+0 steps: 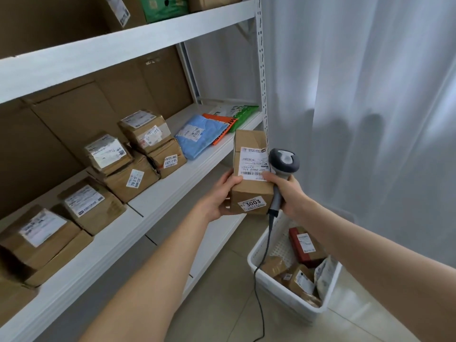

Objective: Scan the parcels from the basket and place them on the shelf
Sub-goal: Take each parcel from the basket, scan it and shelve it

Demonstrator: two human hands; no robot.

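Note:
A brown cardboard parcel [250, 191] with a white shipping label and a "3003" sticker is held up in front of the white shelf [158, 193]. My left hand [220, 196] grips its left side, thumb on top. My right hand [287, 193] grips the handle of a grey barcode scanner [283, 161], and its thumb touches the parcel's right edge. The scanner's head sits just right of the label. Below, a white basket [278, 290] on the floor holds several parcels, among them a dark red box [304, 245].
The middle shelf carries several brown boxes [138, 159] and flat mailer bags [197, 137] toward its right end. A perforated white upright [263, 77] stands behind the parcel. A grey curtain [370, 107] hangs to the right. The scanner's cable [261, 272] trails to the tiled floor.

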